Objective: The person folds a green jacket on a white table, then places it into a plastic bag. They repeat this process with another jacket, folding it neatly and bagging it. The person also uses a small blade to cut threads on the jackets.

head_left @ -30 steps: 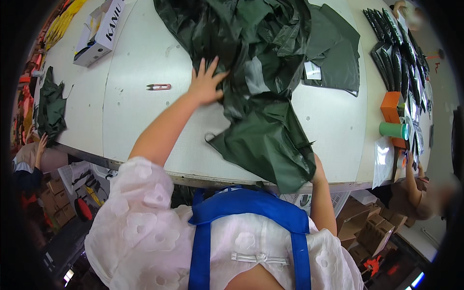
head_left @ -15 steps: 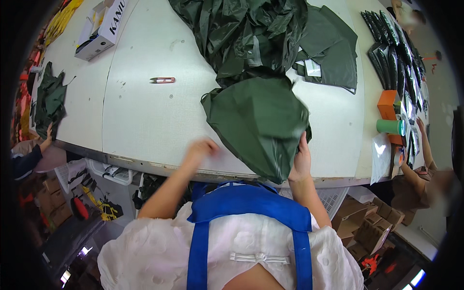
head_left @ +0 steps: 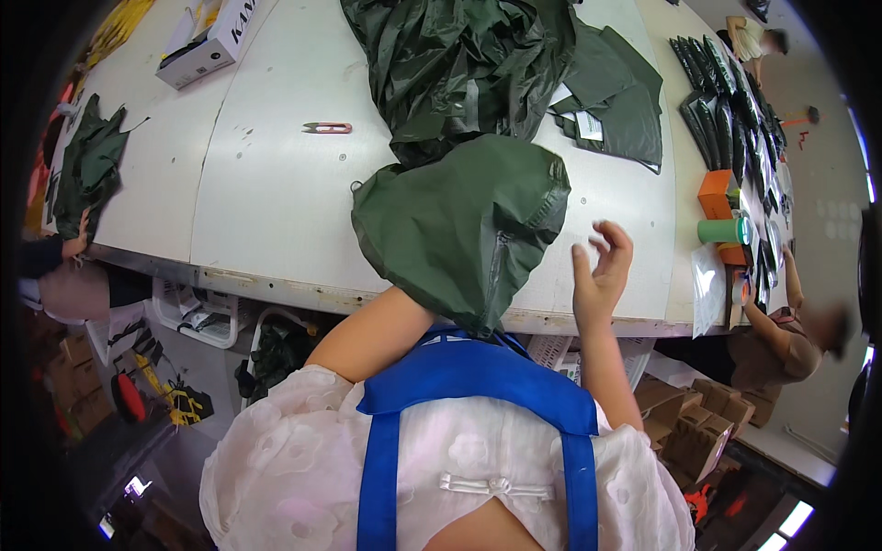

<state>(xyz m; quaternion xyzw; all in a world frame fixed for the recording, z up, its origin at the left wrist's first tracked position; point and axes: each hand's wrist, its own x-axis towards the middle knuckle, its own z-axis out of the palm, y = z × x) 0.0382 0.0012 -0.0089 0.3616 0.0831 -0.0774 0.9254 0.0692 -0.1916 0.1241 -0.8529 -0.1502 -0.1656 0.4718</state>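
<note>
Green fabric (head_left: 455, 230) hides left fingers, clear of right fingers (head_left: 619, 243).

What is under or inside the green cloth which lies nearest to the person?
The left forearm shows up to the near edge of the green cloth; whether it reaches under or inside, I cannot tell. The left hand is fully covered, so its grip is hidden.

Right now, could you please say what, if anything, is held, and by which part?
The right hand is empty; green fabric hides the left hand, so its hold cannot be told.
</note>
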